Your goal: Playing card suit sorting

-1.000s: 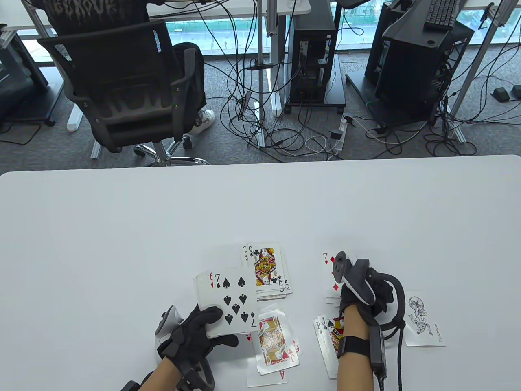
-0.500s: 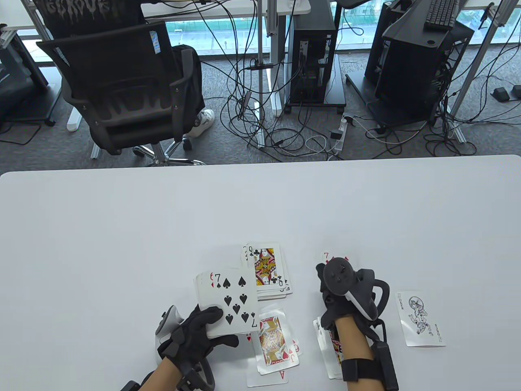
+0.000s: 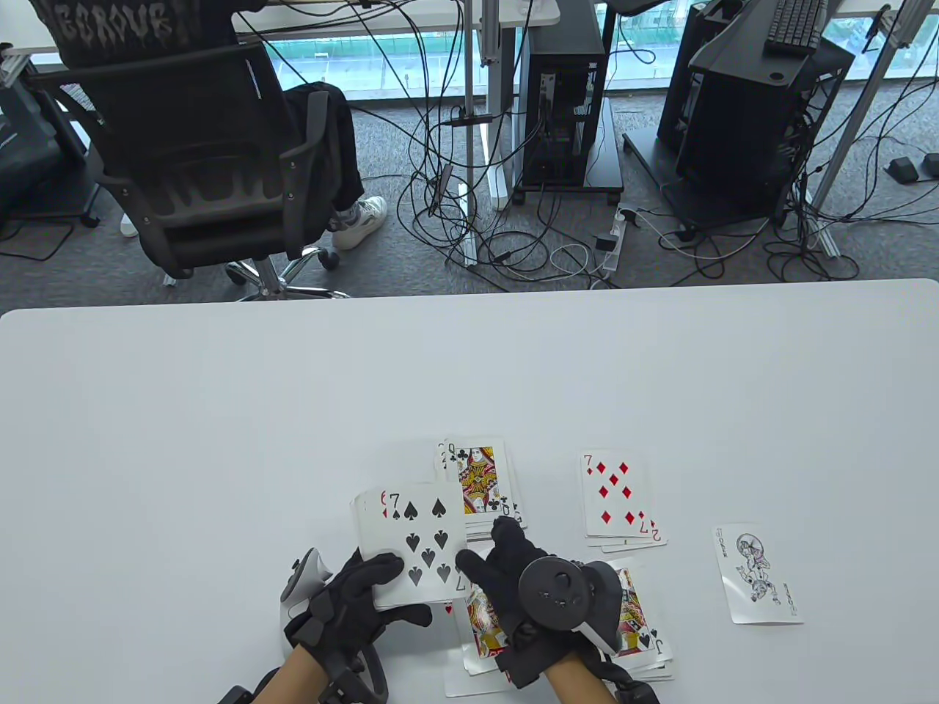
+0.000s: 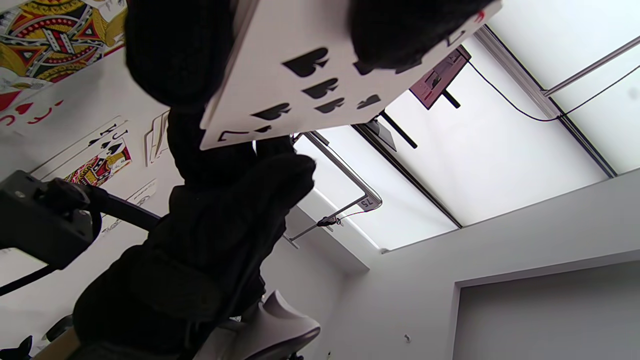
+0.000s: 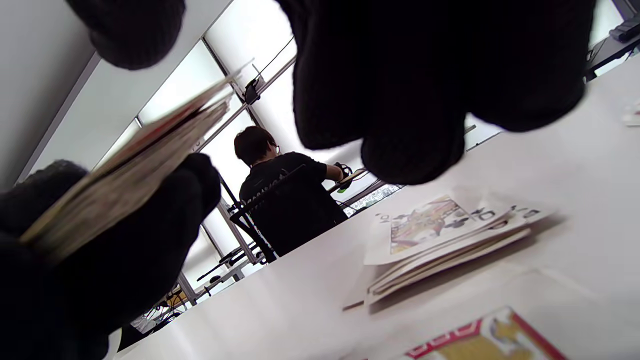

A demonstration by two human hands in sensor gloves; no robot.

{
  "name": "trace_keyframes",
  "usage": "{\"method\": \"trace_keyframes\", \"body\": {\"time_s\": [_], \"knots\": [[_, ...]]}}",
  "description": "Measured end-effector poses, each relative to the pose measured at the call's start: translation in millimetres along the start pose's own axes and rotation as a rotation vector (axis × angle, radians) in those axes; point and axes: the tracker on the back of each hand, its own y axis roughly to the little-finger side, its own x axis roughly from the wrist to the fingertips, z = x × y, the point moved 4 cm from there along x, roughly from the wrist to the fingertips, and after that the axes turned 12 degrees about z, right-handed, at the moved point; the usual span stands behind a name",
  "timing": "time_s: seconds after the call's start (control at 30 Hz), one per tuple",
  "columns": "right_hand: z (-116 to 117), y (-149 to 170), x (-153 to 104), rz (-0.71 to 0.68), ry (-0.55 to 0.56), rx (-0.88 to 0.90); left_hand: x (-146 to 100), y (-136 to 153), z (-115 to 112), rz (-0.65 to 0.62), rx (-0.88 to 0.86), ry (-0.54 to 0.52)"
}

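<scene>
My left hand (image 3: 407, 587) grips a face-up deck (image 3: 411, 539) just above the table; its top card is the 7 of spades (image 4: 310, 85). My right hand (image 3: 484, 546) hovers at the deck's lower right corner, its thumb and fingers spread on either side of the edge and not closed on it. In the right wrist view the deck (image 5: 130, 160) points into that gap. Sorted piles lie around: queen of clubs (image 3: 480, 480), 7 of diamonds (image 3: 615, 495), a hearts pile (image 3: 480, 634) and jack of spades (image 3: 642, 623), the last two partly hidden by my right hand.
A joker card (image 3: 759, 576) lies alone at the right. The white table (image 3: 220, 411) stretches bare beyond the piles. Past its far edge a person sits in an office chair (image 3: 205, 169), among cables and computer towers.
My right hand has left the diamonds pile and swung left to the deck, uncovering the 7 of diamonds. The left hand has stayed put. The chair behind rolled slightly left.
</scene>
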Motion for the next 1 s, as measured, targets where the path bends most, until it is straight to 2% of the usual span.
{"method": "trace_keyframes", "body": {"time_s": [0.13, 0.23, 0.43, 0.6, 0.8, 1.0], "knots": [[11.0, -12.9, -6.6, -0.050, 0.003, -0.077, 1.0, 1.2, -0.4, 0.003, 0.006, 0.010], [7.8, -17.9, -9.8, -0.071, 0.096, -0.108, 2.1, 2.4, -1.8, 0.007, 0.012, 0.021], [7.2, -12.4, -11.3, -0.048, 0.099, 0.016, 3.0, 3.6, -3.8, 0.011, 0.033, 0.030], [14.2, -0.4, -7.7, -0.001, 0.004, 0.186, 4.5, 3.5, -4.9, 0.009, 0.040, 0.045], [9.0, -7.2, -10.1, -0.057, 0.055, 0.166, 6.7, 6.3, -4.2, 0.019, 0.032, 0.050], [2.8, 0.9, -8.8, -0.025, 0.089, 0.173, 6.4, 6.7, -2.9, 0.018, 0.035, 0.043]]}}
